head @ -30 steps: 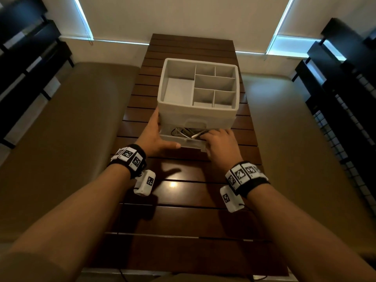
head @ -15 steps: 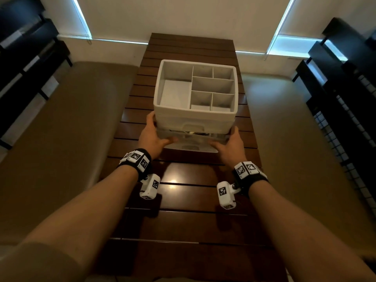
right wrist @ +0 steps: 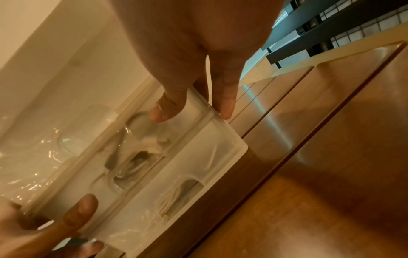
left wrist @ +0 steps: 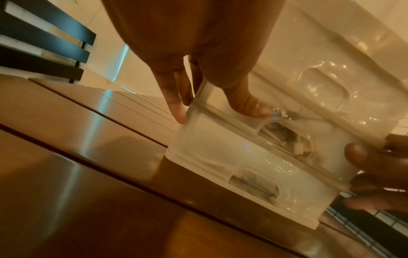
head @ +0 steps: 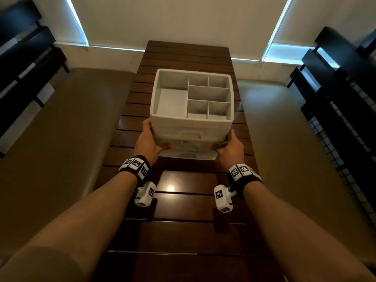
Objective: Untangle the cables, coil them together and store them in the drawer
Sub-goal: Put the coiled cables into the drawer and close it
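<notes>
A white desk organizer with a divided top tray stands on the slatted wooden table. Its translucent drawers are pushed in. The coiled cables show dimly through the middle drawer's front, and again in the right wrist view. My left hand holds the front left corner, fingers straight along the side, thumb pressing the drawer front. At the front right corner my right hand mirrors it, its thumb on the drawer front.
The bottom drawer juts out slightly below the hands. Tan benches run along both sides of the table. Dark slatted chair backs stand at the far left and right. A wall with blinds closes the far end.
A second ago the drawer stood open with the cables in sight and my right hand was on it. It is now pushed in, and both hands sit at the organizer's front corners.
</notes>
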The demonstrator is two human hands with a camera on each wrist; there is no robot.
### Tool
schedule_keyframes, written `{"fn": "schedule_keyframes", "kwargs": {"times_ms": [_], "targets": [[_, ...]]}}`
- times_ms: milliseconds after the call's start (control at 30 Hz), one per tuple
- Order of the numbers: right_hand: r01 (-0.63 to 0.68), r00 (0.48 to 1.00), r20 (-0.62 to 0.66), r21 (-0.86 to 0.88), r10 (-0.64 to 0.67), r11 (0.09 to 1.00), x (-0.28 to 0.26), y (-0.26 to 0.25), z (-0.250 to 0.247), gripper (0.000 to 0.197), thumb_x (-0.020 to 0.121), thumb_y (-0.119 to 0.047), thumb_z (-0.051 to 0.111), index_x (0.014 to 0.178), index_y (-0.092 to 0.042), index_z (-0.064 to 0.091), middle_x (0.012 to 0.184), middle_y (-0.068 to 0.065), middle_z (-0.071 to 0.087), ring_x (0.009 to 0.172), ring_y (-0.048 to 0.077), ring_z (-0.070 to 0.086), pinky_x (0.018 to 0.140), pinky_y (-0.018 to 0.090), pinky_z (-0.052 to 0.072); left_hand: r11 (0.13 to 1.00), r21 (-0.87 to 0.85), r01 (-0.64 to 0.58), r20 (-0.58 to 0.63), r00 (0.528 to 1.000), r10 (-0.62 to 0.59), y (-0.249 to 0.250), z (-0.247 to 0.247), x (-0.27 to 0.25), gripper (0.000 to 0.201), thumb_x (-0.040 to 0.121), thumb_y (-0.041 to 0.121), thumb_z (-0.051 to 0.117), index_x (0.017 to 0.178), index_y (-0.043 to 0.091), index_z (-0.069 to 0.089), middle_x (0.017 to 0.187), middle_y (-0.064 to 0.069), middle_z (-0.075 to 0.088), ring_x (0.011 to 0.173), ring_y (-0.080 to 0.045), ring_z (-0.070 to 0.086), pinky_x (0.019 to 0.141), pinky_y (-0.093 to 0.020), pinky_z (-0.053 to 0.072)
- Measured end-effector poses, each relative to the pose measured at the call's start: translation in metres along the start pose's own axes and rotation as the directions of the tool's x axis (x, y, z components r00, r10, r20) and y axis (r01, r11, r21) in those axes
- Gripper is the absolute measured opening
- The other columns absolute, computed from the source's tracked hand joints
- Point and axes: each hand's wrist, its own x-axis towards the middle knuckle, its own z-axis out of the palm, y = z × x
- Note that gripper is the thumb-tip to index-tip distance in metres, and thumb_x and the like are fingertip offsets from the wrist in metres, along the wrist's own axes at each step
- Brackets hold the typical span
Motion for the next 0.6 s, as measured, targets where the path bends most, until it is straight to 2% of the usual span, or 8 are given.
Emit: {"fn": "schedule_keyframes", "kwargs": {"times_ms": [133,167,233,267,333,400,500,600], "targets": [[0.039,0.997,0.072,-0.072,-0.034,0.997,0.001,0.012,-0.017,0.040,0.092,-0.010,0.072,0.130,-0.018,0.063,0.113,-0.003,0.071,0.105,0.017,0.066,0.092,0.032,0.055,0.999,-0.045,-0.011,0.051,0.999,0.013,-0.006,-0.006,-0.001,0.092,0.076,0.020,0.092,0.150,0.029,0.038,0.131,0.005,0.058,0.113,-0.012,0.060,0.094,-0.031,0.054],[0.058,0.995,0.083,-0.100,-0.049,0.993,0.000,0.014,-0.021,0.038,0.093,-0.006,0.067,0.128,-0.019,0.065,0.110,-0.002,0.072,0.105,0.019,0.067,0.089,0.028,0.053,0.999,-0.038,-0.019,0.063,0.998,0.022,-0.009,-0.009,-0.003,0.081,0.081,0.017,0.088,0.149,0.026,0.045,0.131,0.005,0.059,0.111,-0.011,0.060,0.095,-0.032,0.055],[0.069,0.995,0.084,-0.136,-0.058,0.988,0.000,0.013,-0.022,0.038,0.093,0.000,0.060,0.125,-0.019,0.069,0.102,-0.004,0.070,0.100,0.017,0.066,0.078,0.011,0.046,1.000,-0.028,-0.015,0.061,0.998,0.016,-0.010,-0.013,-0.007,0.057,0.088,0.014,0.082,0.140,0.019,0.059,0.129,0.002,0.062,0.112,-0.015,0.061,0.100,-0.041,0.055],[0.073,0.995,0.078,-0.138,-0.063,0.988,0.000,0.011,-0.022,0.039,0.093,0.001,0.058,0.125,-0.018,0.070,0.098,-0.004,0.069,0.096,0.016,0.065,0.072,0.003,0.042,0.999,-0.037,0.002,0.048,0.999,0.000,-0.009,-0.014,-0.008,0.050,0.089,0.014,0.081,0.135,0.016,0.063,0.126,0.001,0.064,0.112,-0.017,0.061,0.100,-0.042,0.055],[0.070,0.996,0.062,-0.126,-0.063,0.990,0.000,0.008,-0.019,0.044,0.091,0.008,0.056,0.127,-0.014,0.070,0.095,-0.003,0.068,0.091,0.015,0.063,0.064,-0.004,0.039,0.999,-0.051,0.013,0.024,1.000,-0.012,-0.006,-0.015,-0.006,0.043,0.089,0.013,0.081,0.129,0.013,0.068,0.119,0.000,0.066,0.107,-0.017,0.063,0.095,-0.037,0.054],[0.074,0.997,0.042,-0.119,-0.070,0.990,0.000,0.005,-0.016,0.048,0.091,0.014,0.053,0.129,-0.010,0.069,0.099,-0.002,0.066,0.091,0.014,0.060,0.063,-0.006,0.036,0.999,-0.045,0.007,0.027,1.000,-0.005,-0.003,-0.015,-0.002,0.041,0.087,0.013,0.083,0.126,0.011,0.070,0.116,0.000,0.068,0.099,-0.013,0.064,0.090,-0.031,0.054],[0.067,0.997,0.030,-0.101,-0.064,0.993,-0.002,0.006,-0.013,0.039,0.094,0.009,0.057,0.126,-0.009,0.070,0.100,-0.003,0.066,0.094,0.015,0.061,0.063,-0.005,0.036,0.999,-0.039,-0.004,0.048,0.999,0.006,-0.006,-0.018,0.003,0.041,0.086,0.014,0.084,0.125,0.012,0.071,0.116,-0.002,0.071,0.099,-0.010,0.067,0.086,-0.024,0.055],[0.043,0.999,0.010,-0.083,-0.043,0.996,-0.003,0.009,-0.011,0.035,0.094,0.005,0.057,0.122,-0.011,0.071,0.101,-0.001,0.071,0.095,0.016,0.064,0.066,-0.003,0.037,0.997,-0.071,0.009,0.043,0.999,-0.006,-0.005,-0.016,0.002,0.041,0.088,0.014,0.083,0.127,0.013,0.070,0.112,0.001,0.073,0.096,0.002,0.065,0.084,-0.021,0.056]]}}
